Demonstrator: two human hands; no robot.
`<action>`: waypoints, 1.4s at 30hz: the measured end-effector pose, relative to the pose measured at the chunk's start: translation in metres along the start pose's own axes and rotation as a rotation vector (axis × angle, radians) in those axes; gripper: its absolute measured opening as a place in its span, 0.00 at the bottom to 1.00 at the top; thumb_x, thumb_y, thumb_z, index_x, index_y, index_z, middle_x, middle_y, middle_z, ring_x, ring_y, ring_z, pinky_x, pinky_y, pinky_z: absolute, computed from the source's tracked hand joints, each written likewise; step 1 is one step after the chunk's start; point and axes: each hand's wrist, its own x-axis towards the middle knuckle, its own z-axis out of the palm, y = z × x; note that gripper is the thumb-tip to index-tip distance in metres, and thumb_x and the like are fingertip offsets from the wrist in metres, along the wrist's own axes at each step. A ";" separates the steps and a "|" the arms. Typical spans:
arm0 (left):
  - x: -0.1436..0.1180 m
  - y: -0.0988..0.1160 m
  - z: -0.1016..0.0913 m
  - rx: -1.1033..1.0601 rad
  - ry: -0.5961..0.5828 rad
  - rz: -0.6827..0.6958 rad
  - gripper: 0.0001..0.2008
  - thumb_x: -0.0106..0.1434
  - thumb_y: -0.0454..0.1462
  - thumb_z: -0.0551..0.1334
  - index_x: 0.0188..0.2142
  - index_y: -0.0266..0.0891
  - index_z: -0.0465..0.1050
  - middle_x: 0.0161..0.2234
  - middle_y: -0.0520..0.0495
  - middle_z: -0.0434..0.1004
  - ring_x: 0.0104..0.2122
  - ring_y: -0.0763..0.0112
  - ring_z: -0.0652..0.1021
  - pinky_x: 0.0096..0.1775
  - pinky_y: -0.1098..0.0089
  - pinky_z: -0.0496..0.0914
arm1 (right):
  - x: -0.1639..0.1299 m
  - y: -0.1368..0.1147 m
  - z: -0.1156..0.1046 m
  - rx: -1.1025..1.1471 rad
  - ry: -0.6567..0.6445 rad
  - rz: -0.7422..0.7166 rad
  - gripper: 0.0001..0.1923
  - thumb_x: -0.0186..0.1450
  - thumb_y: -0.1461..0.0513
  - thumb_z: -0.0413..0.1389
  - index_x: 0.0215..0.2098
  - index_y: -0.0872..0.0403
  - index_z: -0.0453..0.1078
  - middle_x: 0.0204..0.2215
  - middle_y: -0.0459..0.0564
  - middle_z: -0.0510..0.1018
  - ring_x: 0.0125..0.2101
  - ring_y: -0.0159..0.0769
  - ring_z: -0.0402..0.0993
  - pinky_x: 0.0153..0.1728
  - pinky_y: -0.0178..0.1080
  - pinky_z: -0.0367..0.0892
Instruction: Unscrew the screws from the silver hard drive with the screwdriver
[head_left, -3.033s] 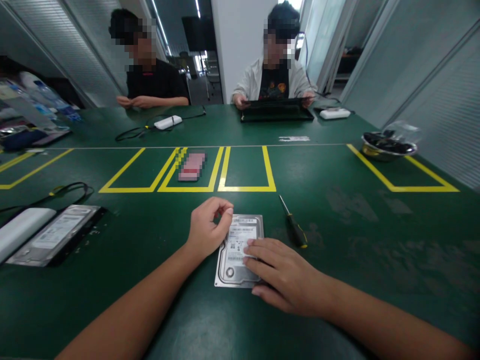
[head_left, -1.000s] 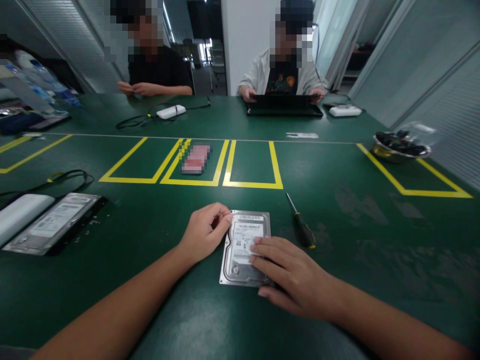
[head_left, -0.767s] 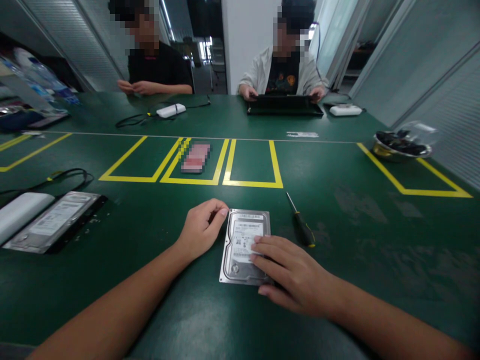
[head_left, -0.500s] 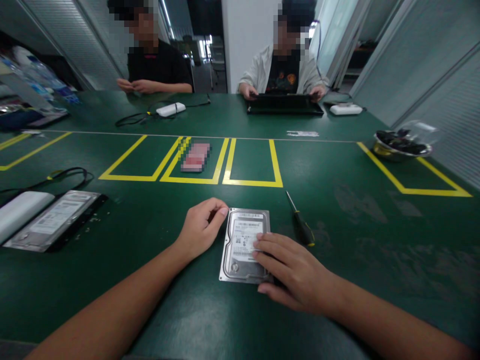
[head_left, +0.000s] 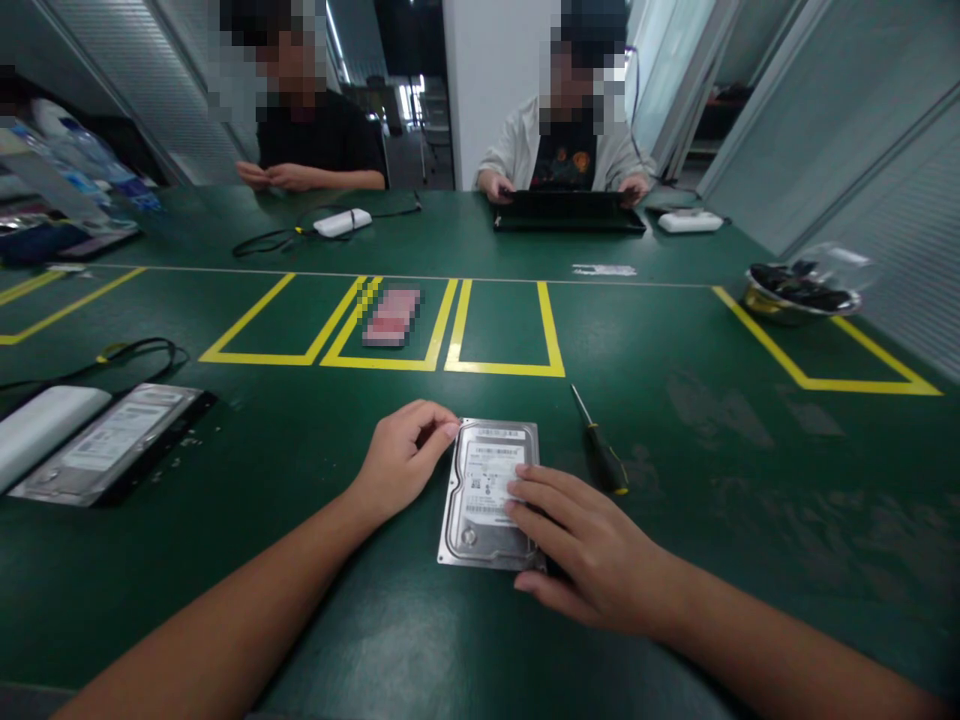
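Head view, on my feed, centres on a hard disk drive (head_left: 487, 490), lying label-up on the green worktop (head_left: 360, 630) at the lower centre of the frame. My right hand (head_left: 585, 545) is spread loosely over its right side, fingertips on the label, thumb near the lower-right corner. My left hand (head_left: 405, 460) is curled at the upper-left corner; whether it pinches I cannot tell. I judge the step as steadying the drive; any shift would call for a firmer hold. One screwdriver (head_left: 604, 460) lies just right; another hard drive (head_left: 112, 440) sits mid-left.
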 end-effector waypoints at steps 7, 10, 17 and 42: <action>0.000 0.005 -0.001 0.011 0.034 0.057 0.08 0.66 0.36 0.59 0.37 0.39 0.78 0.33 0.50 0.77 0.33 0.71 0.75 0.35 0.70 0.67 | 0.000 0.000 0.001 0.006 0.011 -0.002 0.26 0.65 0.54 0.57 0.55 0.63 0.68 0.54 0.63 0.74 0.59 0.53 0.65 0.58 0.54 0.67; 0.000 0.009 0.000 0.012 0.067 0.116 0.07 0.64 0.33 0.60 0.36 0.38 0.78 0.32 0.49 0.77 0.32 0.72 0.75 0.35 0.70 0.68 | 0.000 -0.001 0.000 0.008 0.002 0.000 0.25 0.65 0.54 0.57 0.55 0.63 0.68 0.54 0.63 0.74 0.59 0.53 0.66 0.58 0.54 0.67; 0.003 0.018 0.004 -0.065 0.161 0.148 0.04 0.61 0.32 0.63 0.37 0.37 0.76 0.30 0.50 0.77 0.29 0.73 0.76 0.34 0.71 0.70 | 0.000 -0.001 -0.002 0.000 -0.017 0.002 0.26 0.66 0.53 0.55 0.55 0.63 0.68 0.54 0.63 0.74 0.58 0.53 0.66 0.58 0.54 0.66; 0.061 0.061 0.050 0.377 -0.305 0.297 0.04 0.65 0.35 0.60 0.35 0.38 0.73 0.34 0.46 0.76 0.34 0.66 0.75 0.37 0.67 0.67 | -0.003 0.001 -0.002 0.009 -0.042 0.007 0.26 0.67 0.50 0.53 0.54 0.61 0.67 0.54 0.62 0.72 0.58 0.52 0.64 0.60 0.54 0.63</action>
